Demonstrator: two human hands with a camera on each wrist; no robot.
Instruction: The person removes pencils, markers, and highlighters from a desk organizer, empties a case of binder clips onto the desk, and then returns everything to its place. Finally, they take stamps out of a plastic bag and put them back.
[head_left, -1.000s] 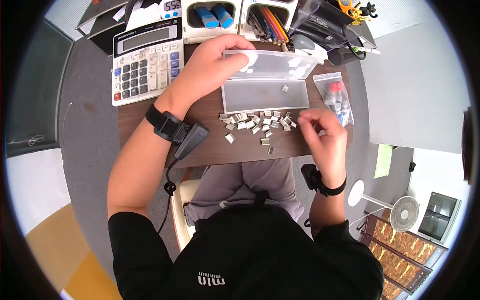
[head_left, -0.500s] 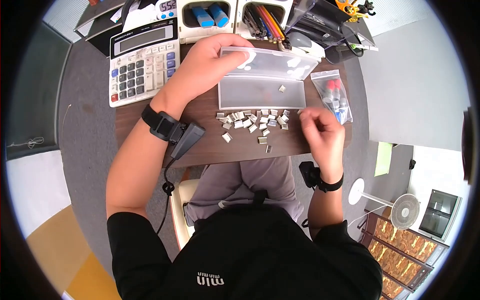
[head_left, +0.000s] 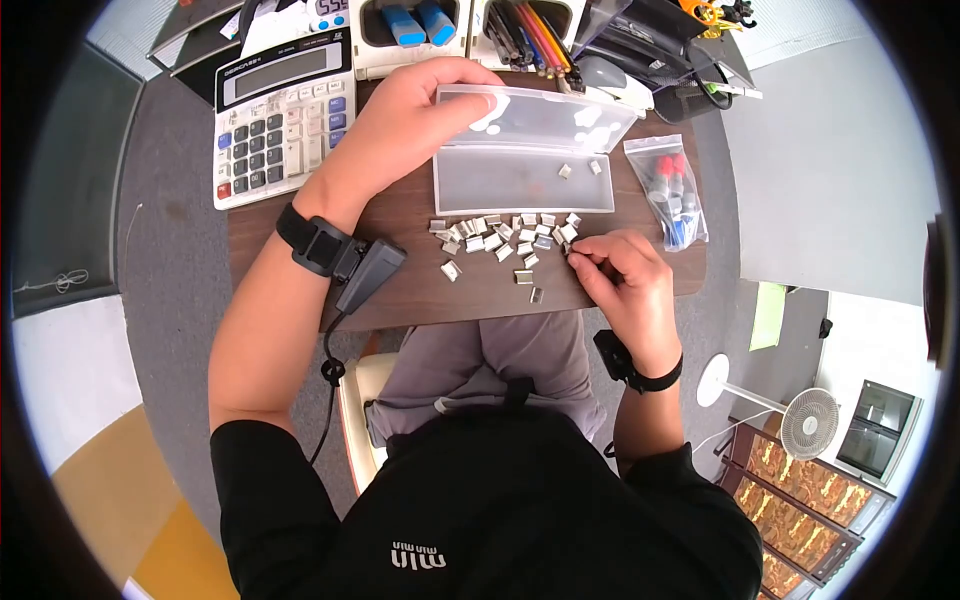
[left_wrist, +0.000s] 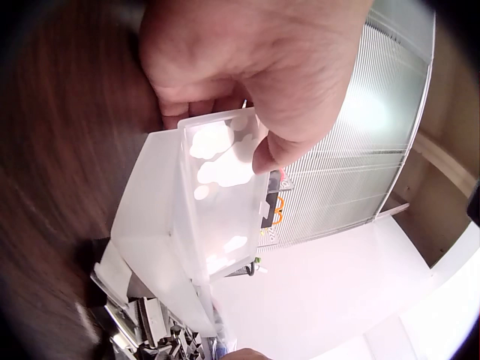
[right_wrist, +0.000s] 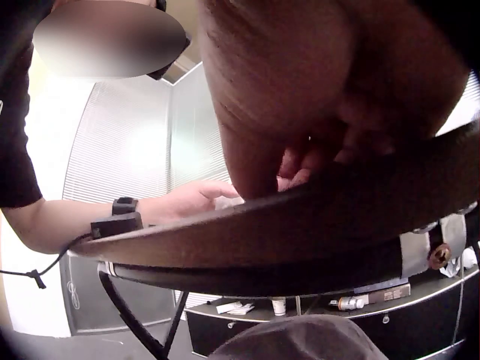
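Observation:
In the head view, a clear plastic box (head_left: pixel 520 182) lies with its lid (head_left: pixel 540 118) raised at the back. The left hand (head_left: pixel 425 115) grips the lid's left end, thumb on its face; the left wrist view shows the thumb over the lid (left_wrist: pixel 225 172). Two small metal clips (head_left: pixel 565 171) lie in the box's right part. Several more clips (head_left: pixel 493 242) are scattered in front of it. At their right edge the right hand (head_left: pixel 635 290) pinches a small dark clip (head_left: pixel 568 249) between thumb and index finger. The right wrist view hides the fingertips.
A calculator (head_left: pixel 285 125) lies left of the box, and a zip bag of small bottles (head_left: pixel 672 190) lies to the right. Behind stand a holder with pencils (head_left: pixel 535 42), blue items (head_left: pixel 420 25) and a mouse (head_left: pixel 605 72). The table's front edge is near the person's lap.
A second clip now lies in the box. The right hand has moved left to the edge of the scattered clips and pinches one. The left hand still holds the lid.

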